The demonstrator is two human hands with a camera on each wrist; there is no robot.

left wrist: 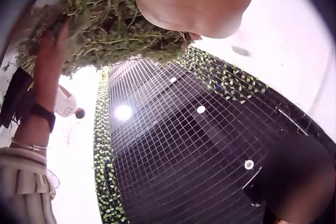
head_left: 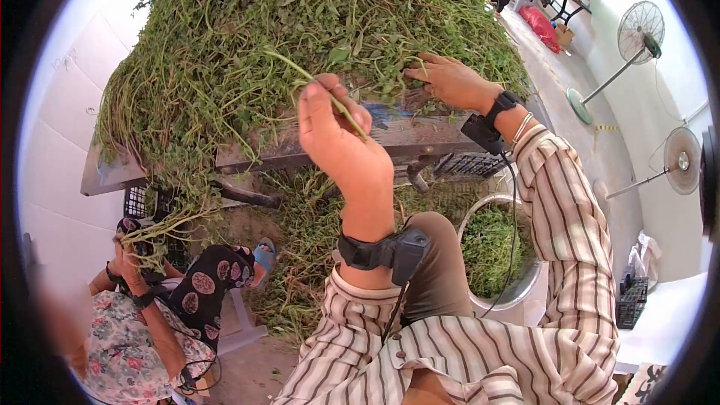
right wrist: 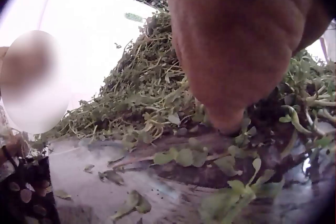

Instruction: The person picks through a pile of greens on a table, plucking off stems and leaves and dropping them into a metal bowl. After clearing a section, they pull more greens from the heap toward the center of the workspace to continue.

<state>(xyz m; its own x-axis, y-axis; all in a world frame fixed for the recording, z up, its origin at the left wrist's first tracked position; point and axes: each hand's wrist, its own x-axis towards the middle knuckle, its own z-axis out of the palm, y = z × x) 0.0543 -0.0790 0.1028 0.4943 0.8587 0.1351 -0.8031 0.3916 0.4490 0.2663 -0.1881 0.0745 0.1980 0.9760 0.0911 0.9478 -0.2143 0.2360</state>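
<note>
I see a long green leafy stem [head_left: 315,82] pinched between the thumb and curled fingers of my left hand [head_left: 337,139], raised in front of the table edge, its free end trailing up and left into the big heap of green leafy stems [head_left: 300,22] piled on the worn grey wooden table [head_left: 420,135]. My right hand [head_left: 450,81] lies at the near edge of that heap, palm down with the fingers spread into the greens; from the head view the fingers look fairly straight, but I cannot tell whether they are nipping a stem. The right wrist view shows a fingertip [right wrist: 231,119] pressed down among the stems at the table's edge. Below the table, just right of my knee, stands a round metal basin [head_left: 517,285] with more greens in it, and loose greens litter the floor beneath. At lower left another person in a floral top [head_left: 127,352] holds a small bunch of stems [head_left: 161,229]. Off to the right stand two pedestal fans [head_left: 637,34], well apart from the table.
</note>
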